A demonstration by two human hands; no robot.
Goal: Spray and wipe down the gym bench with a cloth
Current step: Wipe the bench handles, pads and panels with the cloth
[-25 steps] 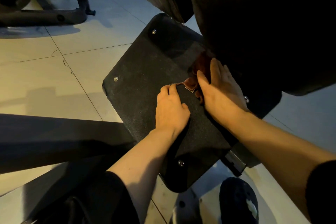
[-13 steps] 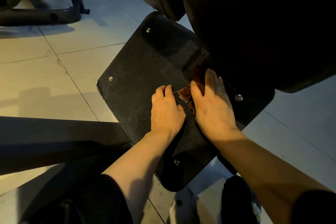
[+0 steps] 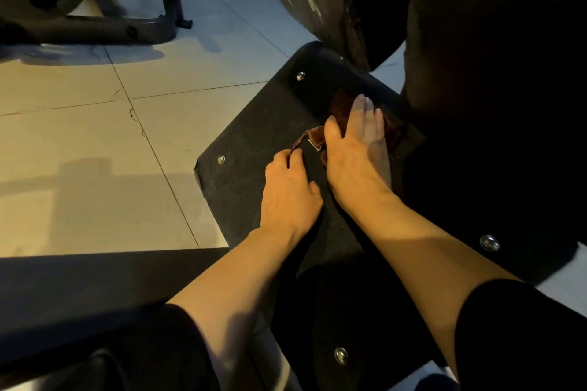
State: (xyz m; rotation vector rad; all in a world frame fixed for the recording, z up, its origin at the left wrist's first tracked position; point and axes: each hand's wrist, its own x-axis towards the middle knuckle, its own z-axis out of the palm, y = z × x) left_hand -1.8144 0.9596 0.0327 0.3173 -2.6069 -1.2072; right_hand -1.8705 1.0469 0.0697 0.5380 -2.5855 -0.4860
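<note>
Pressing flat, fingers together, the right hand (image 3: 355, 152) pinned the brown cloth (image 3: 341, 111) for wiping the footplate (image 3: 254, 149); left hand (image 3: 289, 190) fingers curled, bracing.

Single head-worn view, looking steeply down and forward, close over both forearms, wide-angle.

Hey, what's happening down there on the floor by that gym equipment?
A person is wiping a black, rough-surfaced footplate with bolts at its corners, low on the gym machine. The right hand presses a dark reddish-brown cloth flat against the plate with straight fingers, close under the black padded part. The left hand rests on the plate beside it, fingertips near the cloth's corner.
</note>
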